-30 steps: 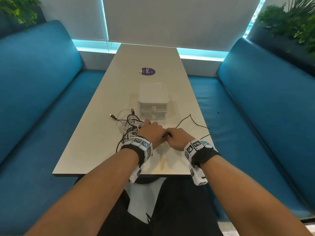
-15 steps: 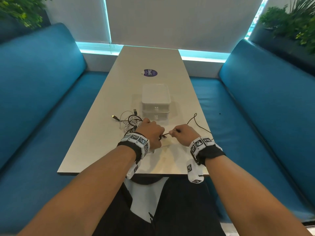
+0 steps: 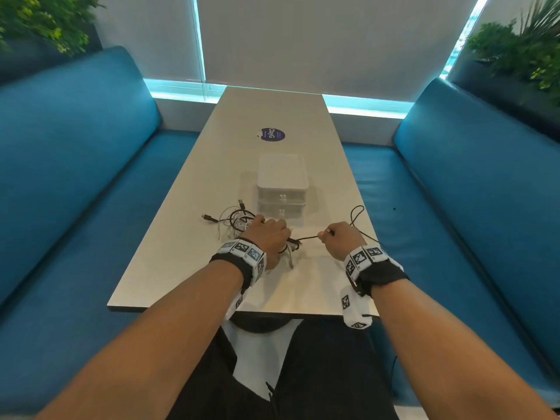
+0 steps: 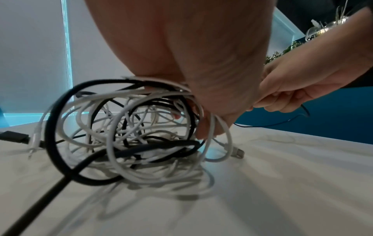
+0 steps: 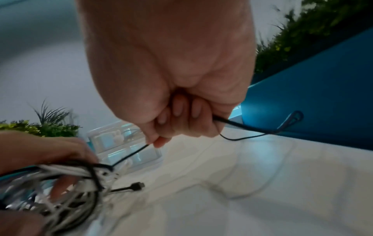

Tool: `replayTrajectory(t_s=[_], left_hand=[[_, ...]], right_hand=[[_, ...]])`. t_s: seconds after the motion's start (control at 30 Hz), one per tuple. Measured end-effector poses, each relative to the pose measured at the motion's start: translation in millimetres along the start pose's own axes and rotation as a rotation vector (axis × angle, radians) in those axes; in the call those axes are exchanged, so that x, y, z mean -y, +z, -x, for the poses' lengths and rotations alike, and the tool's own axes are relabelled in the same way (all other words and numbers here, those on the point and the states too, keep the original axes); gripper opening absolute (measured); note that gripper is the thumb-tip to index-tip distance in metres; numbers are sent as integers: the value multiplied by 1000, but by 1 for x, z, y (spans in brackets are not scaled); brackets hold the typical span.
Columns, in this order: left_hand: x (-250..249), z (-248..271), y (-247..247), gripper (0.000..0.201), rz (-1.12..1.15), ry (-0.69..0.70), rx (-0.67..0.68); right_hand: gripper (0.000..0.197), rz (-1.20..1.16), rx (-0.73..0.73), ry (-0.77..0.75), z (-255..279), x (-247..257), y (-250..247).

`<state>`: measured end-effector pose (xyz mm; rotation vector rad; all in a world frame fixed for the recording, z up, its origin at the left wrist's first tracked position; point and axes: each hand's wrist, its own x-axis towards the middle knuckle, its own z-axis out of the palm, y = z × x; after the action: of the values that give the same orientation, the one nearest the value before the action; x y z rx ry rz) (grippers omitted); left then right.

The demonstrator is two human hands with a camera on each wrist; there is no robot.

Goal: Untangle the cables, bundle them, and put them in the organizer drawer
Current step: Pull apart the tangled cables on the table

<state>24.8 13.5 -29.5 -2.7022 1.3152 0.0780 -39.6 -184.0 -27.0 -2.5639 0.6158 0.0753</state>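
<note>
Black and white cords make up the tangle (image 4: 129,127) that is held by the left hand (image 3: 268,237) near the middle of the tabletop (image 3: 181,256), closer to its near edge than to its far one; the fingers are curled round a bunch of loops gathered at the top of the tangle, while the lower coils rest on the surface. To the right, toward the right edge of the tabletop, the right hand (image 3: 341,239) is closed on a thin black cable (image 3: 306,237), which is pinched between thumb and fingers and is drawn straight between the two hands; its free length trails past the fist in a loose loop (image 3: 357,213) near that edge. A black plug (image 5: 138,186) is seen lying on the surface just beside the tangle. The cords are judged to be light, limp and fairly smooth, so little force should be needed, but a hard pull is likely to cinch the knot rather than free it. Each cable is best taken close to where it leaves the tangle, or by its plug end, and fed back through the loops. The white ones look slightly stiffer and hold their curl. Beyond the hands, just past the tangle, the clear two-drawer organizer (image 3: 281,183) stands with both drawers closed, and farther along a round purple sticker (image 3: 272,134) lies on the tabletop.
</note>
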Motion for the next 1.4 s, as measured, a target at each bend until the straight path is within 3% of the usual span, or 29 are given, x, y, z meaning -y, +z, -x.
replayTrajectory(t_s=[0.1, 0.2, 0.37, 0.5, 0.6, 0.83, 1.0, 1.17, 1.23, 1.33, 1.4], left_hand=[[-3, -3, 1, 57, 9, 9, 45], [-9, -5, 4, 64, 237, -39, -33], [-19, -10, 1, 32, 170, -123, -54], [-20, -8, -3, 35, 174, -129, 65], [-21, -9, -13, 19, 70, -149, 107], [-11, -5, -15, 16, 32, -185, -36], [2, 4, -8, 21, -8, -212, 85], [-5, -1, -4, 25, -48, -122, 87], [-9, -2, -2, 27, -105, -116, 104], [-12, -2, 0, 28, -160, -108, 93], [-13, -2, 0, 28, -171, -102, 79]], right_hand=[[25, 94, -32, 3, 2, 8, -1], [23, 201, -25, -47, 9, 13, 2], [23, 163, 117, -224, 20, 19, 21], [23, 157, 125, -264, 20, 19, 19], [21, 117, 102, -275, 17, 22, 14], [29, 26, 47, -177, 13, 19, -5], [27, 86, 7, 32, 6, -15, -28], [29, 187, -16, 91, 11, -20, -18], [35, 171, -57, 49, 15, -14, -8], [62, 88, -57, -114, 18, 0, 6], [53, 40, -11, -246, 19, 13, 17]])
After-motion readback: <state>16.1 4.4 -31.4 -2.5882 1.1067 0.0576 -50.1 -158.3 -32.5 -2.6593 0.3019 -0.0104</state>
